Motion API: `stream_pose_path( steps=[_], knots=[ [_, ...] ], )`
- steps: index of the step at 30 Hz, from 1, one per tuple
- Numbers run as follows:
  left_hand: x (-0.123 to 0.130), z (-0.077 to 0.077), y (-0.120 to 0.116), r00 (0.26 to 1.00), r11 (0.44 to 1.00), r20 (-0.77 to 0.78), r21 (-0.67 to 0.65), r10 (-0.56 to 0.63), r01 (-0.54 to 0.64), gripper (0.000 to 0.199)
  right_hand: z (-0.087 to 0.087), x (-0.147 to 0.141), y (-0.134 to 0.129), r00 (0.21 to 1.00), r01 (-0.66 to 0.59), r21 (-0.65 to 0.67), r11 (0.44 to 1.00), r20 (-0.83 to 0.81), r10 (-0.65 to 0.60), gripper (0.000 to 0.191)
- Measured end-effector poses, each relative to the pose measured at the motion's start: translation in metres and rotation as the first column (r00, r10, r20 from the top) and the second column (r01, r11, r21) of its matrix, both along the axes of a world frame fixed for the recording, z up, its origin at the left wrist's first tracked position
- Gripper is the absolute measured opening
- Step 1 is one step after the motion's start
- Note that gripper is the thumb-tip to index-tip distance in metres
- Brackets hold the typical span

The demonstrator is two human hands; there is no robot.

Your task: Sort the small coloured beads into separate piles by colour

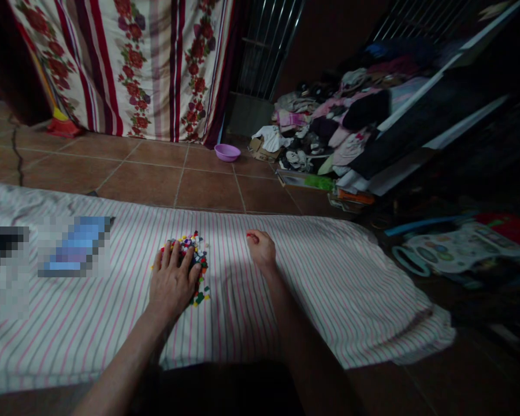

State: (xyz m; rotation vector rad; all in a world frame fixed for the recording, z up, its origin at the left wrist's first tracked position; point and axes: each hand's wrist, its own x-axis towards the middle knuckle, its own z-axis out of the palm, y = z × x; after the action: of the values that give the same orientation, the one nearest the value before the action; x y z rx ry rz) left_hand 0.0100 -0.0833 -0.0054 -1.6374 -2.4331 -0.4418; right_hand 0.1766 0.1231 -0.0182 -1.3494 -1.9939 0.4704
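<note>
Fingers of the left hand [170,284] spread open over a multicoloured pile of small plastic-looking pieces [203,263]; the right hand [263,251], rightward, pinches a red piece [248,235].

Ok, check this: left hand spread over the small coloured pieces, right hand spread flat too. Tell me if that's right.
Not quite: the head view shows the right hand curled, with a small red piece at its fingertips. The left hand is spread over the small coloured pieces, as you say.

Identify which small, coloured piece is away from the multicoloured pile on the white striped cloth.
The red piece, pinched in the right hand; the others lie under or near the left hand.
</note>
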Motion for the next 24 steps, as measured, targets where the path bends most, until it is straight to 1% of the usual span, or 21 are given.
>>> stream_pose_path(
  steps=[5,8,14,19,24],
  knots=[
    [0.0,-0.007,0.001,1.0,1.0,-0.021,0.021,-0.016,0.016,0.051,-0.003,0.006,0.001,0.998,-0.038,0.012,0.999,0.059,0.037,0.025],
    [0.001,-0.008,0.002,1.0,0.999,-0.013,0.029,-0.027,0.027,0.05,-0.005,0.0,0.001,0.994,-0.043,0.007,0.999,0.101,0.042,0.025],
    [0.002,-0.008,0.003,1.0,1.0,-0.022,0.022,0.011,-0.01,0.052,-0.005,-0.011,0.005,0.984,-0.03,0.029,0.999,0.174,0.025,0.023],
    [0.001,-0.006,0.003,1.0,1.0,-0.007,0.006,-0.013,0.013,0.048,-0.012,-0.01,0.008,0.984,-0.017,0.055,0.998,0.179,0.006,0.022],
    [0.001,-0.002,0.002,1.0,1.0,0.017,0.011,0.001,-0.002,0.049,-0.018,-0.009,0.01,0.991,-0.044,0.077,0.996,0.129,0.033,0.021]
  ],
)
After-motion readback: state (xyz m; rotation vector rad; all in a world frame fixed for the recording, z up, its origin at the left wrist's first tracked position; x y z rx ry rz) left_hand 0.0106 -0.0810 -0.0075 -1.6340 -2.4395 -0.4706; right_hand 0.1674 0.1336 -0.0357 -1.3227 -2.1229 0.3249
